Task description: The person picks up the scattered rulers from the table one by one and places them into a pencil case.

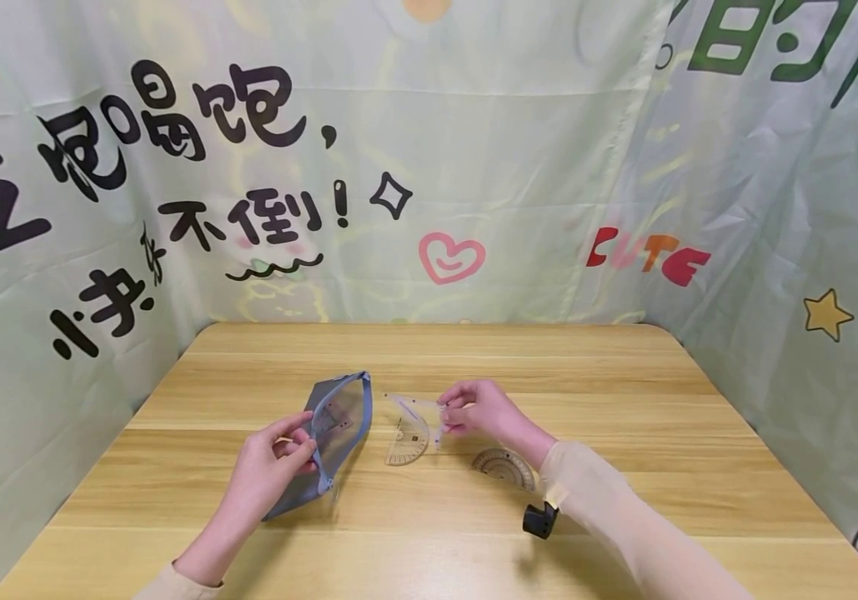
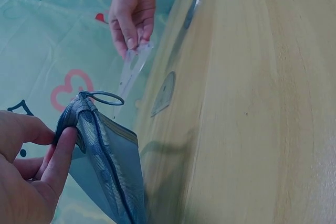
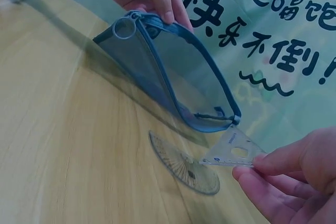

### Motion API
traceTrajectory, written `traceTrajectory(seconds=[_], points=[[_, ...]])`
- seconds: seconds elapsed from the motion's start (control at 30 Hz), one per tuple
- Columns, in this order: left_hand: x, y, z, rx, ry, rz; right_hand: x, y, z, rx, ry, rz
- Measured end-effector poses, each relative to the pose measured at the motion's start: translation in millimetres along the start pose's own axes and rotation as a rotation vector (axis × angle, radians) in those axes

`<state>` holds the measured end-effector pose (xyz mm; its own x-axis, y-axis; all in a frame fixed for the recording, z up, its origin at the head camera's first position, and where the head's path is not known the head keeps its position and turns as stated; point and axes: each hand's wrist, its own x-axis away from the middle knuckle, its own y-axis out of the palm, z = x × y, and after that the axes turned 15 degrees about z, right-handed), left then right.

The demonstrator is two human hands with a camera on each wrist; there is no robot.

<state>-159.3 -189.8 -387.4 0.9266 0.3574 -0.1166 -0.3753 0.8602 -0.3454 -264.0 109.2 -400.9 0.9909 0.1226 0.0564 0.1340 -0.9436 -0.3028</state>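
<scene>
My left hand (image 1: 274, 462) pinches the rim of a blue-grey zip pouch (image 1: 293, 500), whose mouth gapes toward the right. A ring-shaped zipper pull (image 3: 125, 28) hangs from one end of the zip. Something clear with faint markings shows inside the pouch; its kind is hard to tell. My right hand (image 1: 484, 412) pinches a clear set square (image 3: 229, 148) between thumb and fingers, just right of the pouch mouth and above the table. Below the set square a clear protractor (image 1: 408, 446) lies on the wood. A second protractor (image 1: 504, 468) lies under my right forearm.
The wooden table (image 1: 429, 542) has a printed cloth (image 1: 519, 167) hanging behind it and along both sides. A small black device (image 1: 539, 521) sits by the right wrist.
</scene>
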Motion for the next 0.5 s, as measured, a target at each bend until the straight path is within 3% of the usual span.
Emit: traceTrajectory(seconds=[0.17, 0.5], points=[[0.5, 0.0, -0.2, 0.000, 0.001, -0.001, -0.1, 5.6, -6.5, 0.020, -0.031, -0.017], [0.0, -0.8, -0.6, 0.011, 0.006, -0.003, -5.6, 19.7, -17.6, -0.008, -0.011, -0.036]])
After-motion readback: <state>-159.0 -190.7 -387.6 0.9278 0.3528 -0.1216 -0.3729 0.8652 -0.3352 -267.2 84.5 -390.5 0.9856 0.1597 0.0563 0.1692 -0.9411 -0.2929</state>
